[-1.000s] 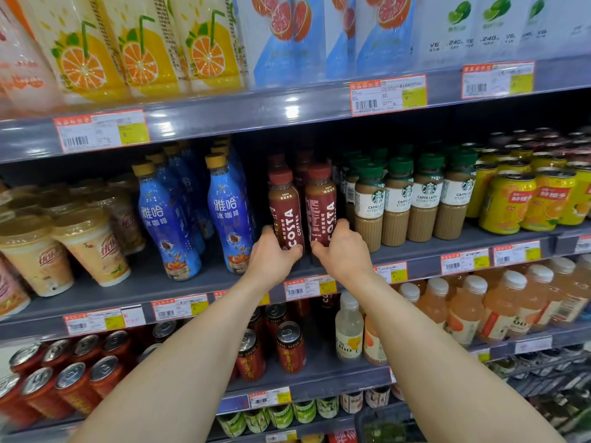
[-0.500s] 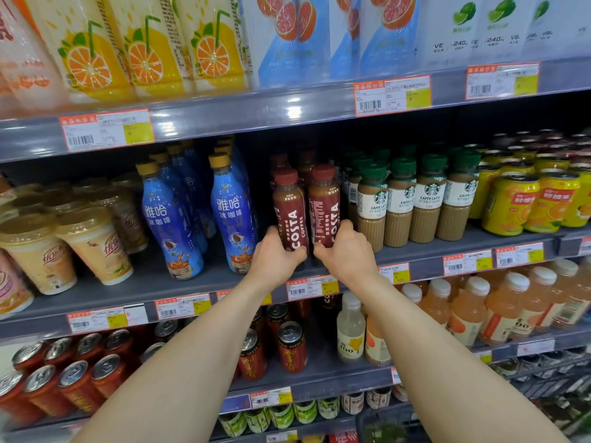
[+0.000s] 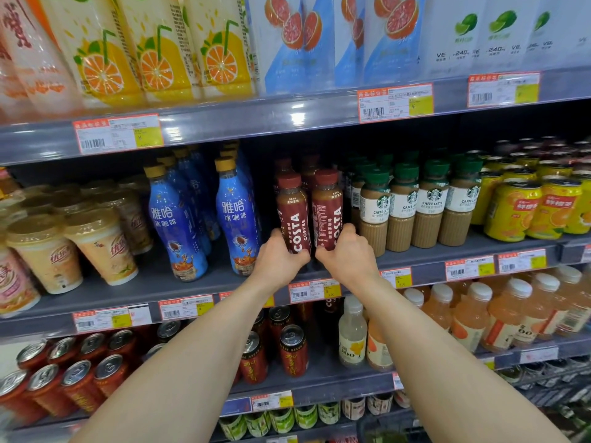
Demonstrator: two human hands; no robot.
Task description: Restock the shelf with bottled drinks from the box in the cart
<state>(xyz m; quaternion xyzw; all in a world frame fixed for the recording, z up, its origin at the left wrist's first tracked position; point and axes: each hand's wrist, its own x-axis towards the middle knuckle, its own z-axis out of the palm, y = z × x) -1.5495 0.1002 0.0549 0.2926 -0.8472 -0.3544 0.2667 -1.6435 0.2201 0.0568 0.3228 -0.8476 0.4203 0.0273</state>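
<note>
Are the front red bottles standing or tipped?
Standing up. Left bottle and right bottle have caps on top; left hand and right hand grip them low.

Costa bottles [image 3: 292, 215]: two in front, two more caps visible behind. Left of them, blue bottles [image 3: 174, 228]: two in front; those behind uncountable. Right of them, Starbucks bottles [image 3: 374, 212]: four in front. Above them, price tags [image 3: 395, 102]: three; up-left, orange cartons [image 3: 156, 49]: three. Directly below them, upright red cans [image 3: 292, 353]: two in front. At their bases, two hands: left hand [image 3: 281, 260], right hand [image 3: 347, 254].
</note>
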